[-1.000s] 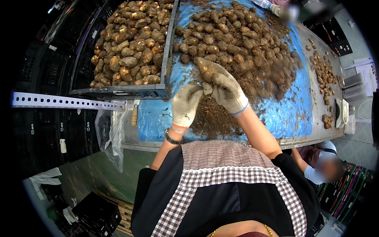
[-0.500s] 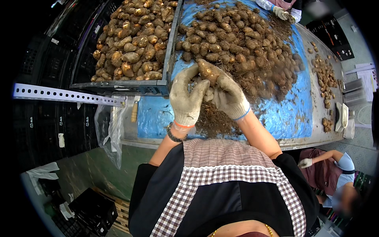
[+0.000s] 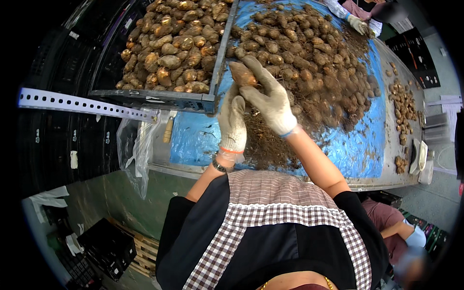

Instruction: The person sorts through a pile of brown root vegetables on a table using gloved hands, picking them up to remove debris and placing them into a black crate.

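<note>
A brown taro corm (image 3: 242, 74) with a paler, rubbed side is held up over the near end of the loose pile. My right hand (image 3: 272, 101), in a soiled white knit glove, grips it between the thumb below and the fingers above. Just under the corm is my left hand (image 3: 232, 123), gloved alike, with thumb and fingers drawn together. What those fingers close on is hidden. Beyond both hands a large heap of rooty, soil-covered taro corms (image 3: 309, 60) lies on a blue plastic sheet (image 3: 188, 140).
Left of the heap, a dark crate (image 3: 154, 100) holds many cleaner corms. A wooden-handled tool (image 3: 168, 130) lies by the sheet's left edge, near a perforated metal bar (image 3: 87, 104). Smaller corms (image 3: 403, 108) and a scale (image 3: 416, 155) are at right. A co-worker's gloved hand (image 3: 357, 24) is at the far side.
The corm and my right hand have shifted a little left and up relative to the heap. My left hand has turned and its thumb and fingers have come together. The view has moved slightly.
</note>
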`<action>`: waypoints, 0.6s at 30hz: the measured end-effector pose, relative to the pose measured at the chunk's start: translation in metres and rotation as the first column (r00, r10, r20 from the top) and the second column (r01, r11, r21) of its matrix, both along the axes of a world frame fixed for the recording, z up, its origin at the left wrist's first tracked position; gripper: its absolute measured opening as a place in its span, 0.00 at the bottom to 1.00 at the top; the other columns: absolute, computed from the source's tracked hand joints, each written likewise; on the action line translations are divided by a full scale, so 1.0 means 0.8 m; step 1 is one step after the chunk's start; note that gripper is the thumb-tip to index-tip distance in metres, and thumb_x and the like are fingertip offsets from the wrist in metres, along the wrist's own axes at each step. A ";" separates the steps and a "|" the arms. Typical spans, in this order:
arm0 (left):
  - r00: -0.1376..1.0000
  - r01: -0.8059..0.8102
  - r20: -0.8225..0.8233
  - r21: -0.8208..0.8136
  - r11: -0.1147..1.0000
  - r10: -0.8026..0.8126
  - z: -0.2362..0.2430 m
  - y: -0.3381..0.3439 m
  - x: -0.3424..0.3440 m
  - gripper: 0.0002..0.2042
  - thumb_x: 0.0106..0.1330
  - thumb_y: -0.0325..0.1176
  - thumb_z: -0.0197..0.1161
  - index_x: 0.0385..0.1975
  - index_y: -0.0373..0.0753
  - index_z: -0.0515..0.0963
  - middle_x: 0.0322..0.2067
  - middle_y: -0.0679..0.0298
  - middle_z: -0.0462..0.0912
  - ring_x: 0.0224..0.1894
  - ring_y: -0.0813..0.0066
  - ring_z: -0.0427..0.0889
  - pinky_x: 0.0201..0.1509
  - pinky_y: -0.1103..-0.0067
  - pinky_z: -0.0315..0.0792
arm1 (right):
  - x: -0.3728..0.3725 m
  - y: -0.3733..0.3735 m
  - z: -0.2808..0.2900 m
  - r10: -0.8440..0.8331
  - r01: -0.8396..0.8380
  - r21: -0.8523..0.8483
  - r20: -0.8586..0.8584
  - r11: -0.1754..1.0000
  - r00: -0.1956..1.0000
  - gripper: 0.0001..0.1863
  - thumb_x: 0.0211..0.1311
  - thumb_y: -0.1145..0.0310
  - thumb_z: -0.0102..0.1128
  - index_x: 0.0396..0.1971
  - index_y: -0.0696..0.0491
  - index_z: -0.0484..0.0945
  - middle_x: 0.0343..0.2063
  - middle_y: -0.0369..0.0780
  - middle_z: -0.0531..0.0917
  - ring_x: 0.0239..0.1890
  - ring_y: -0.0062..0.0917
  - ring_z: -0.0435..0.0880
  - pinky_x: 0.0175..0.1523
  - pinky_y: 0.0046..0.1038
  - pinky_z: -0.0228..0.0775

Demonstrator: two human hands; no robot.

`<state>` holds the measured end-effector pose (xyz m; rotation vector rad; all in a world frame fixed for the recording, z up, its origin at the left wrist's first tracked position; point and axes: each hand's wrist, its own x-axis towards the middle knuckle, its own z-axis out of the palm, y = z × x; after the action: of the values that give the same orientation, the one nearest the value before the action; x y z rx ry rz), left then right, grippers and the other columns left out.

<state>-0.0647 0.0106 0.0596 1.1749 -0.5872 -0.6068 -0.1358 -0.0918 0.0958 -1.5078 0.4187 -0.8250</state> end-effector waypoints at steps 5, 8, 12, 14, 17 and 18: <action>0.949 -0.042 -0.316 -0.114 0.993 0.004 -0.053 -0.003 0.010 0.29 0.78 0.47 0.52 0.71 0.33 0.60 0.58 0.69 0.75 0.52 0.80 0.76 0.56 0.77 0.72 | 0.049 0.003 -0.006 -0.274 0.105 -0.698 -0.134 0.708 0.952 0.30 0.53 0.72 0.70 0.59 0.49 0.76 0.44 0.48 0.82 0.43 0.43 0.83 0.45 0.37 0.79; 0.943 -0.031 -0.333 -0.044 0.999 0.014 -0.064 -0.006 0.022 0.26 0.78 0.47 0.53 0.67 0.34 0.65 0.56 0.66 0.77 0.52 0.78 0.77 0.55 0.78 0.72 | 0.052 0.002 -0.010 -0.271 0.129 -0.774 -0.057 0.620 0.961 0.30 0.51 0.74 0.68 0.58 0.49 0.77 0.42 0.48 0.82 0.41 0.44 0.84 0.42 0.39 0.79; 0.922 -0.097 -0.375 0.022 0.995 0.099 -0.069 -0.016 0.013 0.22 0.78 0.45 0.55 0.59 0.31 0.71 0.47 0.65 0.79 0.48 0.78 0.77 0.52 0.79 0.73 | 0.044 -0.002 -0.028 -0.239 0.096 -0.777 -0.072 0.622 0.968 0.30 0.49 0.76 0.65 0.57 0.50 0.77 0.40 0.48 0.82 0.41 0.44 0.84 0.42 0.40 0.79; 0.948 -0.098 -0.304 -0.015 0.995 0.089 -0.074 -0.024 0.010 0.22 0.77 0.45 0.55 0.57 0.31 0.72 0.46 0.65 0.79 0.46 0.78 0.77 0.51 0.79 0.73 | 0.039 -0.002 -0.045 -0.271 0.110 -0.750 -0.095 0.653 0.958 0.28 0.52 0.76 0.64 0.58 0.50 0.77 0.40 0.48 0.82 0.41 0.44 0.84 0.43 0.40 0.78; 0.878 0.032 -0.477 0.154 0.988 0.046 -0.084 -0.020 -0.001 0.25 0.76 0.51 0.54 0.55 0.32 0.73 0.46 0.64 0.80 0.42 0.76 0.79 0.46 0.76 0.76 | 0.020 0.005 -0.067 -0.266 -0.032 -0.654 -0.351 0.756 0.898 0.27 0.56 0.76 0.63 0.58 0.51 0.77 0.43 0.48 0.83 0.43 0.43 0.84 0.47 0.38 0.78; 0.824 0.109 -0.564 0.263 0.959 0.061 -0.088 -0.014 -0.003 0.25 0.76 0.52 0.53 0.56 0.33 0.73 0.46 0.63 0.80 0.42 0.76 0.79 0.45 0.76 0.76 | 0.015 0.005 -0.074 -0.238 -0.118 -0.554 -0.528 0.824 0.815 0.26 0.57 0.75 0.63 0.59 0.51 0.77 0.44 0.48 0.83 0.45 0.43 0.84 0.49 0.37 0.78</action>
<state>-0.0669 -0.0005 -0.0111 1.1756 0.0040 -1.0430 -0.1237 -0.0877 0.0366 -2.3393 0.7199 -0.5349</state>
